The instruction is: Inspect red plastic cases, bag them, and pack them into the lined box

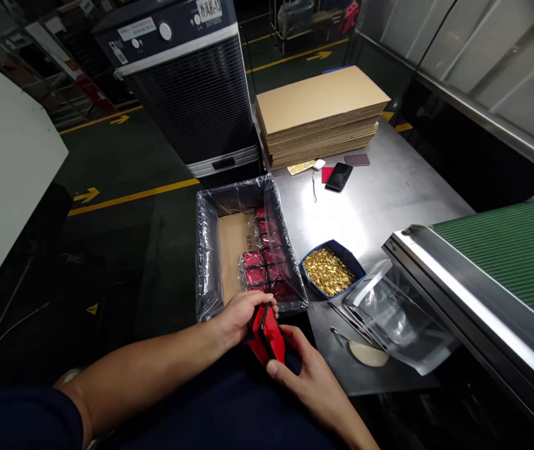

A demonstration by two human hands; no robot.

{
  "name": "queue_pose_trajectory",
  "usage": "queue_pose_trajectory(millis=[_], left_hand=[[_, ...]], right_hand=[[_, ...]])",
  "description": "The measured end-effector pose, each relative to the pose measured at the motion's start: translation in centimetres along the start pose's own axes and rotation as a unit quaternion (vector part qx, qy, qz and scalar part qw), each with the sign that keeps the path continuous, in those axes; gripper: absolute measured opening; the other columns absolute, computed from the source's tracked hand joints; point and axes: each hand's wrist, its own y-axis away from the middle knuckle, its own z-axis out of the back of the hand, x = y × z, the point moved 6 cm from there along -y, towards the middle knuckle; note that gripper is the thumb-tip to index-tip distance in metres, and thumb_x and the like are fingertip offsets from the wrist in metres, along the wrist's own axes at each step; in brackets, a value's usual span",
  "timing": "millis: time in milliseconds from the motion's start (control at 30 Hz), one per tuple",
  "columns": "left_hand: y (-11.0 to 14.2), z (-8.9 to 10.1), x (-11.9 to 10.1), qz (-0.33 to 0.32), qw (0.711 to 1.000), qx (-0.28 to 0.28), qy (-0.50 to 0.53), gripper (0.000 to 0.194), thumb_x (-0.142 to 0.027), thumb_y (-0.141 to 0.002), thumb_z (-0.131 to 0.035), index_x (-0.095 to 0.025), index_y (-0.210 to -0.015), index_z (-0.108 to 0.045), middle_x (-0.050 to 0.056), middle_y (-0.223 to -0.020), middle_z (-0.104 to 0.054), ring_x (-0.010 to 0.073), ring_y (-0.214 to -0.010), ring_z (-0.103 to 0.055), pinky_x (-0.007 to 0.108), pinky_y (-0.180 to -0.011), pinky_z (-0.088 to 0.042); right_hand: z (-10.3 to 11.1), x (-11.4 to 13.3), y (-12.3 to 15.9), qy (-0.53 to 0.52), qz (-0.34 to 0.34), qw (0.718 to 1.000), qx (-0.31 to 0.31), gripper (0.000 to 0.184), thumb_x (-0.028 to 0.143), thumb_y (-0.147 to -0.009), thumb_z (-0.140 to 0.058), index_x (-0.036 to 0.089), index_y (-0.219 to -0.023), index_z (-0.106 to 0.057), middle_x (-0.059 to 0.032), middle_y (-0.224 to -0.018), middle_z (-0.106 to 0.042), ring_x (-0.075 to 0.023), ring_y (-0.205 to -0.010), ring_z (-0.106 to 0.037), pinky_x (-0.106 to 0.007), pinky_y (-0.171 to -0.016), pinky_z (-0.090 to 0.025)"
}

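Close to my body I hold a red and black plastic housing (273, 340) tilted between both hands. My left hand (238, 317) is closed around its upper end. My right hand (308, 365) grips the lower right side, thumb in front and fingers behind. Whether the housing is one piece or two is hard to make out. Just beyond my hands stands a dark bin (204, 250) lined with clear plastic. Inside it, several red and black parts (267, 255) lie in rows on the right, beside brown cardboard (233, 247).
Right of the bin, a blue tray (336, 246) holds small brass-coloured pieces (328, 270). Clear plastic bags (398, 325) lie by a green conveyor belt (510, 250). Stacked cardboard sheets (323, 103), a phone (339, 177) and an air cooler (192, 100) stand or lie farther back.
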Motion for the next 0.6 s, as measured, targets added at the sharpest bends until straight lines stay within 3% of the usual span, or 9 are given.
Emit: queue_pose_trajectory(millis=[167,367,467,600], left_hand=[[1.3,-0.2,-0.6,-0.066,0.995,0.033,-0.070,0.049,-0.051,-0.068,-0.083,-0.012,-0.093,-0.067,0.006,-0.089,-0.067,0.0114,-0.071,-0.058,0.023,-0.067,-0.046],[2.7,-0.6,-0.4,-0.116,0.958,0.159,-0.207,0.081,-0.063,-0.073,-0.076,-0.017,-0.134,-0.050,0.013,-0.125,-0.059,0.0267,-0.116,-0.057,0.040,-0.102,-0.044],[2.7,-0.3,-0.1,-0.133,0.938,0.174,-0.268,0.084,-0.059,-0.075,-0.076,-0.020,-0.142,-0.043,0.013,-0.130,-0.058,0.0287,-0.122,-0.054,0.043,-0.108,-0.039],[2.8,-0.5,-0.7,-0.151,0.919,0.177,-0.318,0.076,-0.057,-0.079,-0.073,-0.024,-0.142,-0.046,0.010,-0.125,-0.060,0.0268,-0.116,-0.057,0.042,-0.105,-0.041]], right_hand=[[0.0,-0.5,0.0,-0.007,0.000,1.000,0.004,0.057,0.056,-0.085,-0.064,0.027,-0.131,-0.046,-0.0037,-0.132,-0.058,-0.0194,-0.122,-0.054,-0.034,-0.108,-0.040],[0.0,-1.4,0.1,-0.034,-0.008,0.999,0.014,0.052,0.055,-0.086,-0.063,0.026,-0.127,-0.049,-0.0036,-0.130,-0.059,-0.0177,-0.122,-0.055,-0.034,-0.108,-0.041],[-0.1,-1.6,0.1,-0.035,-0.014,0.999,0.017,0.051,0.056,-0.086,-0.062,0.025,-0.125,-0.049,-0.0037,-0.128,-0.060,-0.0177,-0.121,-0.056,-0.034,-0.105,-0.043],[-0.3,-1.6,0.1,-0.045,-0.019,0.999,0.018,0.051,0.056,-0.087,-0.062,0.025,-0.125,-0.049,-0.0042,-0.128,-0.060,-0.0177,-0.119,-0.057,-0.035,-0.104,-0.044]])
